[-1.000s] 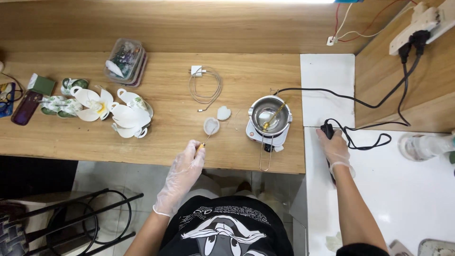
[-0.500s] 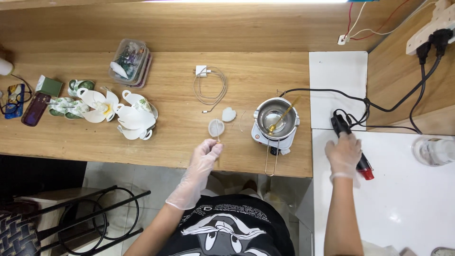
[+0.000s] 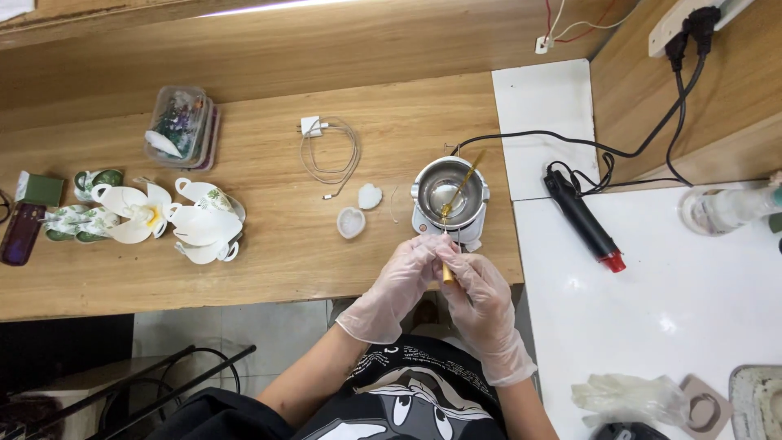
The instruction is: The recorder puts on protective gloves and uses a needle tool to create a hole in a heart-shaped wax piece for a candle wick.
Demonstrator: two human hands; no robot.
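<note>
1. At the front edge of the wooden surface [image 3: 269, 269], the gloved left hand [image 3: 399, 285] and gloved right hand [image 3: 481, 305] meet, both pinching a small yellow stick [image 3: 447, 273], probably to steady it.
2. Just behind them stands a round steel melting pot [image 3: 450, 195] with a thin golden spoon [image 3: 460, 186] leaning inside.
3. Two small white moulds [image 3: 358, 210] lie to its left, and a black heat tool with red tip [image 3: 582, 220] to its right.
4. Nothing blocks the hands.
</note>
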